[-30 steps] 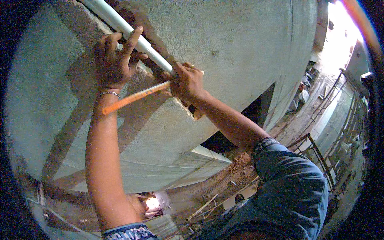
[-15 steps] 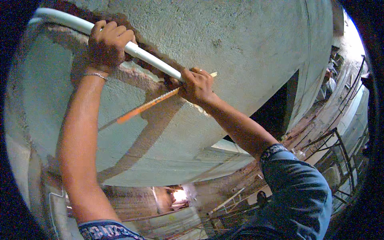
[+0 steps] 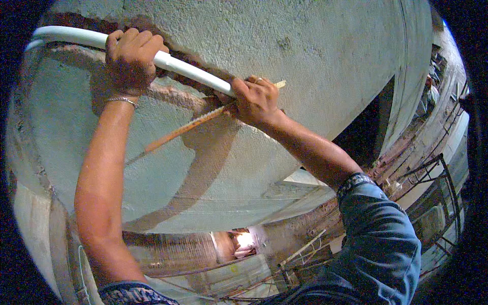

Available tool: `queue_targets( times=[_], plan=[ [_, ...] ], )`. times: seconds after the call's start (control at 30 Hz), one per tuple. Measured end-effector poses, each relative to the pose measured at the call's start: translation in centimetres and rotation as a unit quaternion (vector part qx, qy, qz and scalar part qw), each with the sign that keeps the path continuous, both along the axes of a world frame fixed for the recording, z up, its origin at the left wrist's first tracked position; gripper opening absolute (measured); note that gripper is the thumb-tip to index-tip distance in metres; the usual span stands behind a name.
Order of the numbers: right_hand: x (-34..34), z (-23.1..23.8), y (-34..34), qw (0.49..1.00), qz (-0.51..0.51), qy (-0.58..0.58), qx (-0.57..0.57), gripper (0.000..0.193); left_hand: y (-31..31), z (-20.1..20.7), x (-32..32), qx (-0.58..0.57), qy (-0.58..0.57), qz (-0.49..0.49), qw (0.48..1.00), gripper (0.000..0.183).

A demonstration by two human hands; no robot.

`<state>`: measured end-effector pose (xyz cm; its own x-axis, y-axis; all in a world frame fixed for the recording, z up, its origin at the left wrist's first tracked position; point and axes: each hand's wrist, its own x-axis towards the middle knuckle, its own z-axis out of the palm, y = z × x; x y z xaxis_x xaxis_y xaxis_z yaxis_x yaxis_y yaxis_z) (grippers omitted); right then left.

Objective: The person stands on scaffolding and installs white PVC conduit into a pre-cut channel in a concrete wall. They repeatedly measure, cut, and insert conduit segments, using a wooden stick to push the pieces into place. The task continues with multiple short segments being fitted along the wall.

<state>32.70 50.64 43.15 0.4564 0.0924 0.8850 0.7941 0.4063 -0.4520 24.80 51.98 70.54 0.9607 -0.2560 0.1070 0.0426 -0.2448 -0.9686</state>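
Note:
A white plastic pipe (image 3: 190,72) runs slanting down to the right along a rough groove (image 3: 175,47) chipped in the grey plastered wall. My left hand (image 3: 133,62), with a chain bracelet at its wrist, is closed over the pipe's upper part. My right hand (image 3: 255,101) wraps the lower end of the pipe. A long thin strip (image 3: 178,132), orange with a jagged pale upper edge and a dark narrow tip, is also in my right hand. Its pale other end pokes out past my fingers. What kind of tool the strip is, I cannot make out.
A dark opening (image 3: 367,122) breaks the wall right of my right forearm. Metal frames (image 3: 439,178) stand at the far right. Rubble and bags (image 3: 432,86) lie beyond. A bright light (image 3: 245,241) glows at the lower middle.
My right hand has shifted slightly right and my left hand slightly left in the picture. The view has tilted a little. Both hands keep their hold, and the strip has moved with my right hand.

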Motion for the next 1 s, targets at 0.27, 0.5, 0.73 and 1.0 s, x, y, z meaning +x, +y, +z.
queue_targets(
  times=[0.27, 0.5, 0.73, 1.0],
  plan=[
    [5.4, -1.2, -5.5, 0.973, 0.162, 0.144, -0.078, 0.024, 1.1, 0.3, 0.0, 0.010, 0.003, -0.040, 0.999, 0.011],
    [0.9, -2.3, -8.4, 0.701, 0.506, 0.479, -0.152, 0.042, 1.6, 0.1, -0.3, -0.002, -0.001, -0.066, 0.998, 0.008],
    [-0.8, -1.1, -6.1, 0.455, 0.569, 0.680, -0.082, 0.047, 1.7, 0.4, -0.2, -0.026, -0.006, -0.090, 0.996, 0.014],
    [-1.4, 0.3, -3.7, 0.223, 0.786, 0.561, 0.130, 0.042, 1.1, 0.4, -0.2, -0.040, -0.008, -0.080, 0.996, 0.015]
  ],
)
